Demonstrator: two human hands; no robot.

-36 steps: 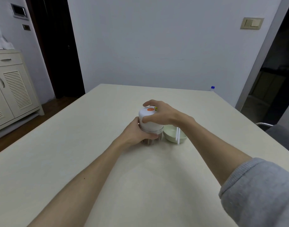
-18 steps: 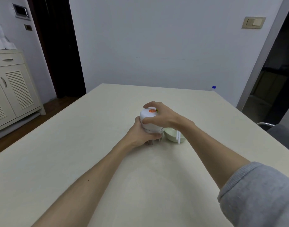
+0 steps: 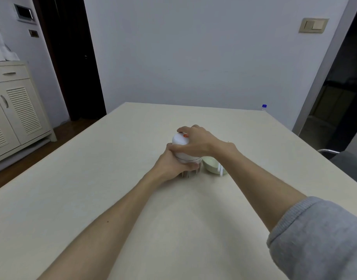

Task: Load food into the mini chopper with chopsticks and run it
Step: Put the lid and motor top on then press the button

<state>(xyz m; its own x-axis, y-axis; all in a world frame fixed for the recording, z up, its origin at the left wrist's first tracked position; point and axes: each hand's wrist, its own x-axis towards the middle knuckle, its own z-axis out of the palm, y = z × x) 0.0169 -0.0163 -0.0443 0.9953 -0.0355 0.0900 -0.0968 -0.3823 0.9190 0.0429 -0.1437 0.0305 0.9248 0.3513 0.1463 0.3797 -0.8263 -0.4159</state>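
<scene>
Cream table point(image 3: 92, 199), louvered cabinet point(image 3: 15, 110) upper left. Left hand point(image 3: 173, 164) wraps chopper point(image 3: 181, 146) cup, right hand point(image 3: 197, 144) clamps lid. Contents obscured; bowl point(image 3: 211, 164) partly hidden.

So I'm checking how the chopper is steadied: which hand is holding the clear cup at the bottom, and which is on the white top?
The left hand wraps the clear cup; the right hand sits over the white top.

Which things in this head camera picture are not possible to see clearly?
- Chopper cup contents: left hand wraps it.
- Orange button: right hand partly covers it; pressing unclear.
- Green bowl: right forearm hides part; the white sticks could be chopsticks.
- Bottle: only its cap shows behind the table edge.
</scene>
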